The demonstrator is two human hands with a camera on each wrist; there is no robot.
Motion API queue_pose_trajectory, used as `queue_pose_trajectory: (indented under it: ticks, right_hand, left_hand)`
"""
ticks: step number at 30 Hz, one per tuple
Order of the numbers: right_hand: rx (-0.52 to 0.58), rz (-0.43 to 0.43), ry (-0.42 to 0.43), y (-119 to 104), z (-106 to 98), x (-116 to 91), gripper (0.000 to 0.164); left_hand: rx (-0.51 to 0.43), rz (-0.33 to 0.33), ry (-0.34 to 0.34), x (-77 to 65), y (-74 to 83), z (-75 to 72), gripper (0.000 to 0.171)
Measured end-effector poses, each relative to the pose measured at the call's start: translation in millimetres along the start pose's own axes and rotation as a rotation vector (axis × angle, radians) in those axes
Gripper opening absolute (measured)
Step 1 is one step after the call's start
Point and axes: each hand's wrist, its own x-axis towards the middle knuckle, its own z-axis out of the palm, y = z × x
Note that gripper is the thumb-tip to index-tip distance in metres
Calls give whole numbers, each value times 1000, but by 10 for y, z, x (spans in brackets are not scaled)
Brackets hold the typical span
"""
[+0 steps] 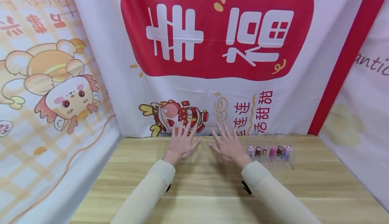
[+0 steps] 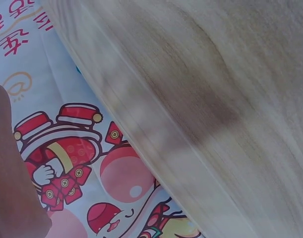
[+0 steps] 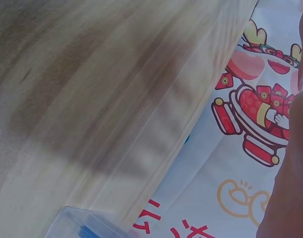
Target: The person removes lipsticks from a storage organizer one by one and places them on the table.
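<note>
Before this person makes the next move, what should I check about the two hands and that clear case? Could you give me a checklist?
1. Bare left hand free: ok, fingers spread, holding nothing.
2. Bare right hand free: ok, also spread and holding nothing.
3. Clear plastic compartment case on the pale wood-grain table: ok, to the right of the right hand.
4. Small bright pink rounded tube in its place: ok, in the row inside the case.
5. A hand gripping the case: not ok, neither does.
6. Fingertips clear of the table: cannot tell; contact isn't clear.
</note>
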Motion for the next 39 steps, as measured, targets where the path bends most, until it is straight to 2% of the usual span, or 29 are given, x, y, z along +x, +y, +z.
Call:
queue_pose_trajectory:
  ticks: [4,10,16,24,30,39]
  right_hand:
    - [-6,-4,-3,3,-19,-91,71]
    - [29,-6,23,53,3,-131,68]
    - [42,-22,13,-1,-46,-189,68]
    - [23,-33,-2,-40,-64,-267,67]
    - [-13,-53,1,-36,-81,-313,68]
    - [40,-105,45,-14,26,-389,65]
  left_hand:
    - [-22,11,0,-34,48,-6,71]
    - [-3,1,-31,-68,70,-48,73]
    - [-15,20,-10,-117,72,-31,75]
    - [-67,16,-64,-173,94,-52,72]
    - [-63,21,-36,-191,89,-44,71]
    - [-113,38,-5,-236,94,11,68]
